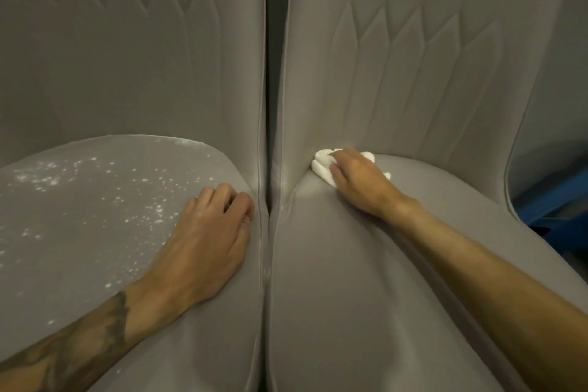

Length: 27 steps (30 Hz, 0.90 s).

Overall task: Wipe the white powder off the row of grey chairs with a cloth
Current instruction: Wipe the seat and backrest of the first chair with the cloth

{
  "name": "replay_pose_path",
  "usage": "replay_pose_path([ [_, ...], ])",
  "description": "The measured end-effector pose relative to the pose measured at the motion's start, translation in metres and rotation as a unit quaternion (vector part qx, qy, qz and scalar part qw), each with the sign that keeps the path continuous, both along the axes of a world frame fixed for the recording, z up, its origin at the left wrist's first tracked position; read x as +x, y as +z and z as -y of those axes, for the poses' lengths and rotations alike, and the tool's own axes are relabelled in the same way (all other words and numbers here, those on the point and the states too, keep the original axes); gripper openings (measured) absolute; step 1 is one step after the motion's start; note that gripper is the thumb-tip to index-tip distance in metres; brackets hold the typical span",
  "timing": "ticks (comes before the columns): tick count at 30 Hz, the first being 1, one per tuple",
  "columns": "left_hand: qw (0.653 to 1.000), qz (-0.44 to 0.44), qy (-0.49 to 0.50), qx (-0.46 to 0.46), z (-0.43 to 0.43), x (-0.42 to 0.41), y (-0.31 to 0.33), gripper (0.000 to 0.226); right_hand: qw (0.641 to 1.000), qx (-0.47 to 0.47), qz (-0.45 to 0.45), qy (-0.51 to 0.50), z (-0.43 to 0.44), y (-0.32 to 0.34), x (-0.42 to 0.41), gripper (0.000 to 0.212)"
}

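Grey, smooth upholstery fills the view: two chairs side by side, their seats almost touching along a narrow seam. Nearest, on the left chair (79, 232), a tattooed forearm (79, 344) reaches in from the lower left corner. Its left hand (206, 242) rests on the seat's right edge, just beside the seam, knuckles bent and fingertips on the cushion, holding nothing. White powder (41, 180) lies in specks and small clumps over the left and middle of this seat, with a thin dusting along its back rim.

The right chair (350, 296) shows a seat with no specks that I can make out, though a faint pale smear sits near its back left corner. Farther along, the right hand (356, 181) grips a bunched white cloth (321, 164) and holds it down in the crease where this seat meets its back, close to the seam.

Beyond the hands rise the two backrests (127, 57), stitched in pointed, leaf-like panels, with a dark gap (272, 41) between them. At the right edge, behind the chair, sits a blue object (553, 197), perhaps a frame; too little shows to tell.
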<state>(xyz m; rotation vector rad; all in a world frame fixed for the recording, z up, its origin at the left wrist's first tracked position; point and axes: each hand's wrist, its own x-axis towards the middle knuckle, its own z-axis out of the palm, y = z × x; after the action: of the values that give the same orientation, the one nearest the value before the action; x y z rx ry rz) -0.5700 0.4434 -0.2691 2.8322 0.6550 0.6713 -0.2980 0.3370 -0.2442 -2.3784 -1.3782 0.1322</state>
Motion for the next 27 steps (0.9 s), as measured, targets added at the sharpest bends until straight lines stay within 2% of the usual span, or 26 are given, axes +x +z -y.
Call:
replay_pose_path([
  [2, 1.0, -0.004, 0.004, 0.005, 0.0, 0.001, 0.0, 0.023, 0.999, 0.01, 0.006, -0.036, 0.002, 0.005, 0.016, 0.03],
  [4, 1.0, -0.007, 0.0, 0.018, -0.001, 0.001, -0.001, 0.023, 0.998, 0.021, 0.033, -0.044, -0.005, 0.001, 0.005, 0.027],
  [7, 1.0, -0.006, -0.002, 0.027, -0.001, 0.0, -0.003, 0.018, 0.997, 0.046, 0.057, 0.039, -0.003, -0.003, -0.035, 0.019],
  [10, 0.999, -0.005, -0.001, 0.033, -0.003, 0.0, -0.005, 0.018, 0.991, 0.037, 0.048, 0.119, 0.007, -0.001, -0.023, 0.019],
  [13, 1.0, -0.009, 0.0, 0.023, -0.002, 0.0, -0.005, 0.02, 0.998, 0.035, 0.032, 0.029, -0.008, 0.003, 0.001, 0.022],
  [15, 1.0, -0.012, 0.001, 0.021, -0.002, 0.001, -0.004, 0.022, 0.998, 0.053, 0.029, -0.01, -0.013, 0.0, -0.013, 0.023],
  [18, 1.0, -0.023, -0.007, 0.016, -0.001, 0.004, -0.004, 0.026, 0.995, 0.064, 0.012, 0.076, 0.006, -0.003, -0.049, 0.022],
  [21, 0.999, -0.022, -0.018, 0.017, -0.002, 0.005, -0.003, 0.027, 0.983, 0.012, 0.017, 0.181, 0.019, 0.006, -0.028, 0.028],
  [23, 0.999, -0.021, -0.02, 0.017, -0.003, 0.003, -0.002, 0.029, 0.989, 0.022, 0.04, 0.138, 0.022, 0.006, 0.012, 0.03],
  [26, 0.999, -0.033, -0.02, -0.001, -0.004, 0.006, 0.002, 0.037, 0.994, 0.019, 0.05, -0.092, 0.042, 0.0, 0.07, 0.043],
  [27, 0.999, -0.035, -0.015, -0.005, -0.004, 0.009, 0.004, 0.04, 0.99, 0.018, 0.048, -0.132, 0.042, -0.002, 0.078, 0.044],
])
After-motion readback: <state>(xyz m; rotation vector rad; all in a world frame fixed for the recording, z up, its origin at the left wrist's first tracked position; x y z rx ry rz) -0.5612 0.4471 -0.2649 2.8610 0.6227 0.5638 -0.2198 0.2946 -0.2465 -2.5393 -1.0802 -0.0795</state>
